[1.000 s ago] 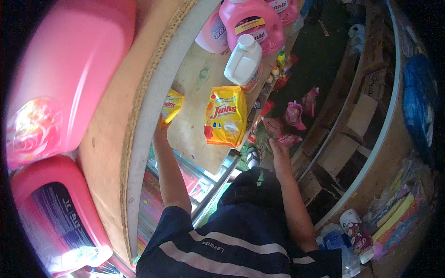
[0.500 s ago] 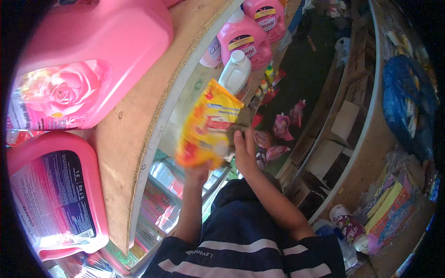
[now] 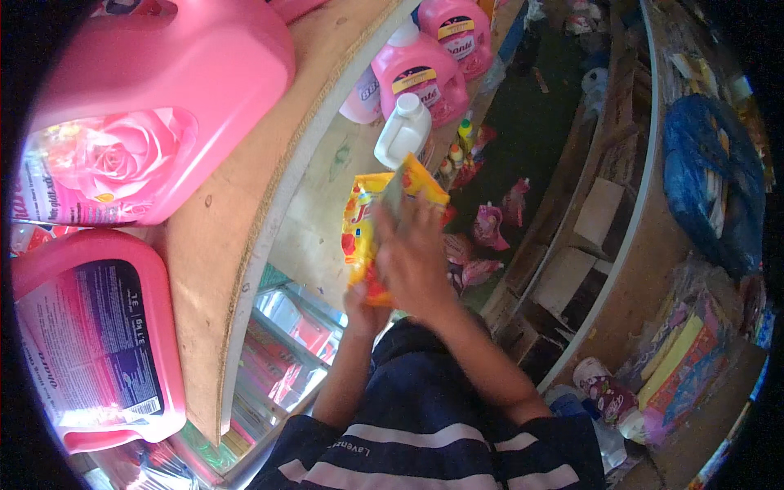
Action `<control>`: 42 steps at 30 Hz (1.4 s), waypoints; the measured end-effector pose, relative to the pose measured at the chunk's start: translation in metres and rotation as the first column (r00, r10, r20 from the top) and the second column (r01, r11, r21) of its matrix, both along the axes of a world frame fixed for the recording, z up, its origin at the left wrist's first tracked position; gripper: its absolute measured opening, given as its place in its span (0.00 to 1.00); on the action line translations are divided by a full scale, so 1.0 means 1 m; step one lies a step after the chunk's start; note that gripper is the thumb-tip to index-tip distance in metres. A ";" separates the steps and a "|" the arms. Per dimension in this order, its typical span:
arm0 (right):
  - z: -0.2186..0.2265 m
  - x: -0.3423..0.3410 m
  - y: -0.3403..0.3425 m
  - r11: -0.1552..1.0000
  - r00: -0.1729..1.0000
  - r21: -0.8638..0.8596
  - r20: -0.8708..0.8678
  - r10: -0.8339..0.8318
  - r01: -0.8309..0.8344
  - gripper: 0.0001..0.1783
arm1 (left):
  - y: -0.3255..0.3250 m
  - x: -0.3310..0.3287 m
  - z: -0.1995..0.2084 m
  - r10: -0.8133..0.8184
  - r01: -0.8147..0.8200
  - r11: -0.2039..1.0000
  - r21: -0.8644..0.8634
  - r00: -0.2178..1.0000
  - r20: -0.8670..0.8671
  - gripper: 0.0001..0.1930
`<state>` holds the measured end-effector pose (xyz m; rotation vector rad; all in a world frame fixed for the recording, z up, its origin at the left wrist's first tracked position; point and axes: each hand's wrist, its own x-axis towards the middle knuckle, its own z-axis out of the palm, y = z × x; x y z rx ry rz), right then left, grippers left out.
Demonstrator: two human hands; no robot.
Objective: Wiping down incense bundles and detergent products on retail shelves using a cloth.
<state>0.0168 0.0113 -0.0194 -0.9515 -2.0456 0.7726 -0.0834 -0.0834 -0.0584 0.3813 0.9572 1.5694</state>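
My left hand [image 3: 365, 309] is closed on the lower end of a soft yellow and red packet [image 3: 358, 224], held up in front of my body. My right hand [image 3: 418, 265] lies across the packet's face, blurred by motion, its fingers bent over a grey-brown cloth [image 3: 393, 198]. The cloth is mostly hidden by these fingers. Yellow and red packaging shows on both sides of the right hand, its upper corner tilted; whether this is one bent packet or two, I cannot tell. Just beyond the packet stands a white bottle [image 3: 403, 135] with a white cap.
Large pink jugs [image 3: 106, 343] stand on the wooden shelf [image 3: 220, 196] at left. Smaller pink jugs [image 3: 420, 77] stand on the board ahead. At right, a shelf carries a blue plastic bag [image 3: 710, 180], and below it are cardboard boxes [image 3: 567, 278]. Several pink bags [image 3: 490, 224] lie beyond my hands.
My right hand has moved left and up from the packet's right edge onto its face. The packet has turned more upright. The view has shifted slightly.
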 end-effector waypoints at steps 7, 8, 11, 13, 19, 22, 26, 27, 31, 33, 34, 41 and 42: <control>-0.002 0.003 -0.022 0.988 0.996 -0.149 -0.078 0.035 -0.047 0.26 | -0.010 0.018 -0.007 0.082 -0.069 0.985 -0.157 0.994 0.073 0.37; 0.003 0.006 -0.035 0.989 0.989 -0.086 -0.089 0.116 -0.124 0.27 | -0.005 0.002 -0.002 -0.017 0.006 0.996 -0.093 0.993 -0.121 0.35; 0.001 0.005 -0.031 0.983 0.984 0.034 -0.020 0.179 -0.178 0.29 | -0.003 -0.002 0.021 0.055 -0.055 0.998 -0.003 0.996 -0.068 0.38; -0.010 0.012 0.010 0.999 1.000 -0.029 0.012 -0.015 0.015 0.30 | -0.016 0.002 0.007 -0.046 0.046 0.999 -0.010 0.999 0.021 0.42; -0.043 0.021 -0.021 0.668 0.738 -0.637 -0.647 -0.191 -0.385 0.38 | 0.010 0.025 0.016 -0.222 0.247 0.966 -0.078 0.635 -0.740 0.52; -0.055 0.031 -0.028 0.578 0.712 -0.671 -0.671 -0.207 -0.464 0.37 | 0.024 0.010 0.032 -0.205 0.303 0.943 -0.139 0.198 -0.958 0.51; -0.060 0.048 -0.009 0.380 0.535 -0.709 -0.701 -0.472 -0.595 0.28 | 0.018 0.000 0.031 -0.130 0.230 0.970 -0.077 0.228 -0.965 0.45; -0.058 0.055 -0.006 0.199 0.387 -0.607 -0.690 -0.611 -0.769 0.26 | 0.015 0.001 0.029 -0.010 0.044 0.999 0.015 0.531 -0.847 0.44; -0.079 0.051 -0.019 0.369 0.600 -0.774 -0.632 -0.490 -0.514 0.23 | 0.032 0.000 0.026 0.085 0.023 0.991 0.133 0.657 -0.749 0.41; -0.097 0.043 -0.023 0.379 0.531 -0.731 -0.676 -0.511 -0.567 0.23 | 0.038 -0.005 -0.002 0.160 -0.108 0.987 0.119 0.577 -0.801 0.39; -0.096 0.039 -0.025 0.296 0.428 -0.708 -0.650 -0.627 -0.641 0.23 | 0.039 -0.010 -0.008 0.246 -0.227 0.968 0.105 0.797 -0.552 0.36; -0.090 0.040 -0.020 0.474 0.653 -0.769 -0.627 -0.425 -0.430 0.18 | 0.021 -0.020 -0.043 0.048 -0.043 0.999 -0.023 0.957 0.285 0.32; -0.081 0.041 -0.017 0.635 0.814 -0.738 -0.503 -0.290 -0.229 0.18 | 0.022 -0.020 -0.039 0.011 -0.031 0.999 0.040 0.899 0.437 0.33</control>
